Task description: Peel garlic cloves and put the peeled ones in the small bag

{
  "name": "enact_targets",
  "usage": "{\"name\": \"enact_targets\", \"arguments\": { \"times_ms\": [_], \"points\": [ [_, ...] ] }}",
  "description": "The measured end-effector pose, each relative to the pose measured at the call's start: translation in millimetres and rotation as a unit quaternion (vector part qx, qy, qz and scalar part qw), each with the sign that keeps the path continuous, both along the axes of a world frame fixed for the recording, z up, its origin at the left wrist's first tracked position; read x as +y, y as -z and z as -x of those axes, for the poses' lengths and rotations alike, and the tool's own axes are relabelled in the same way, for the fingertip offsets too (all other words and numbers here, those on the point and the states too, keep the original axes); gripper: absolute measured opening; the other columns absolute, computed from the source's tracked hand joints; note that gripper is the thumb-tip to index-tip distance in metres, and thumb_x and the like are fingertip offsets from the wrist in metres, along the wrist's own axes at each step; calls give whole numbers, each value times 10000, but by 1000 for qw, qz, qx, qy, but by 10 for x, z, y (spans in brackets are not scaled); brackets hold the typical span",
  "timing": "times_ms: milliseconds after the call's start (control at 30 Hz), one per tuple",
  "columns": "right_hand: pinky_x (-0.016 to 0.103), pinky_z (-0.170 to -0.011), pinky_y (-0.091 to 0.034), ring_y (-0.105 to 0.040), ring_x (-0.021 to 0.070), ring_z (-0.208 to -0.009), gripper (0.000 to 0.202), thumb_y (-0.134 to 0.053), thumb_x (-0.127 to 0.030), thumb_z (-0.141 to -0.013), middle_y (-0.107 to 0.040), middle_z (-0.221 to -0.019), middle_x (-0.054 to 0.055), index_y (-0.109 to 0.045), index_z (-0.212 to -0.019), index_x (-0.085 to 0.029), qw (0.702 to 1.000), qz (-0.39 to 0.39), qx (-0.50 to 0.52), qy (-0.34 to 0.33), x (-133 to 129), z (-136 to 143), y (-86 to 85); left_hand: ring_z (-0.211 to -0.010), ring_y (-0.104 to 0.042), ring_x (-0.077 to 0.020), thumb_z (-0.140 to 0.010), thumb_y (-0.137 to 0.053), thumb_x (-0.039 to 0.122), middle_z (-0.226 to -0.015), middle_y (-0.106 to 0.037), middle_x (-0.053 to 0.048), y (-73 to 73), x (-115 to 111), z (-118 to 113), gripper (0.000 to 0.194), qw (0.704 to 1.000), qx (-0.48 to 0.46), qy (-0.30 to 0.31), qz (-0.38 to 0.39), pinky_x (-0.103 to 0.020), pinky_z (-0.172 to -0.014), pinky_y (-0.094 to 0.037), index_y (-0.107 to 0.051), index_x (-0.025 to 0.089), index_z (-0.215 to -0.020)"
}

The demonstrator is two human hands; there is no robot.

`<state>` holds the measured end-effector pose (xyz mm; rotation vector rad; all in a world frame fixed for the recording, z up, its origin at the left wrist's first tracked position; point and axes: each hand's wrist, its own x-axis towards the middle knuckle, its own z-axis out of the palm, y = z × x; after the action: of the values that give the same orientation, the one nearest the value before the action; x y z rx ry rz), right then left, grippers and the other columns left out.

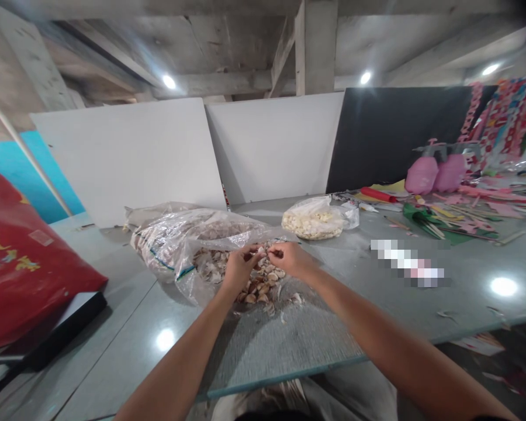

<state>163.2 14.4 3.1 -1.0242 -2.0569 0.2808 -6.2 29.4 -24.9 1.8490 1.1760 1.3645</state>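
Unpeeled garlic cloves and loose skins lie in a pile at the mouth of a large clear plastic bag. Over the pile, my left hand pinches a small pale garlic clove between thumb and fingertips. My right hand is just beside it, its fingers pinched together at the clove; whatever sits between them is too small to make out. Behind my right hand stands a clear bag of peeled cloves.
A red bag and a black box-like object are at the left. Pink spray bottles and paper scraps lie at the back right. White boards stand behind the table.
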Motion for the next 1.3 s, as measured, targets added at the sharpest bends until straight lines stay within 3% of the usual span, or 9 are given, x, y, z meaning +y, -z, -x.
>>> {"name": "enact_targets", "arguments": {
  "times_ms": [367,600,833,1033,1300],
  "points": [
    [187,-488,-230,-315,67,-485,156,-471,-178,-689,-393,-493,-49,-538,-551,-153,1000,10,-1,5,-11,21,1,-499,-554,-126,-694,-600,402,-648,-649,-34,17,-16,-43,375,1000,5,9,8,-204,-457,-402,-669,146,-959],
    [180,-529,-296,-398,72,-511,150,-477,-179,-716,-519,-552,-35,-625,-702,-156,1000,5,14,6,28,3,42,-489,-546,-119,-719,-579,410,-624,-640,-20,6,10,-25,376,1000,8,11,-6,-206,-471,-395,-666,151,-977],
    [197,-687,-419,-567,106,-737,206,-504,-245,-772,-639,-873,38,-615,-920,-157,989,12,117,-89,95,18,112,-486,-531,-101,-654,-647,433,-684,-657,-25,-53,-35,-34,388,999,-51,1,5,-206,-483,-410,-668,132,-898],
    [199,-667,-421,-535,99,-688,67,-532,-207,-746,-577,-736,4,-564,-775,-156,989,-9,128,-78,150,24,131,-545,-541,-108,-620,-683,414,-751,-672,-53,-36,-40,-64,386,996,-79,36,13,-222,-528,-459,-674,118,-868],
    [199,-626,-379,-510,99,-649,30,-525,-189,-742,-567,-689,-8,-533,-726,-165,993,1,111,-42,115,25,117,-540,-554,-118,-623,-675,417,-697,-676,-43,-67,-81,-87,379,997,-69,4,15,-226,-531,-454,-682,123,-861]
  ]
}}
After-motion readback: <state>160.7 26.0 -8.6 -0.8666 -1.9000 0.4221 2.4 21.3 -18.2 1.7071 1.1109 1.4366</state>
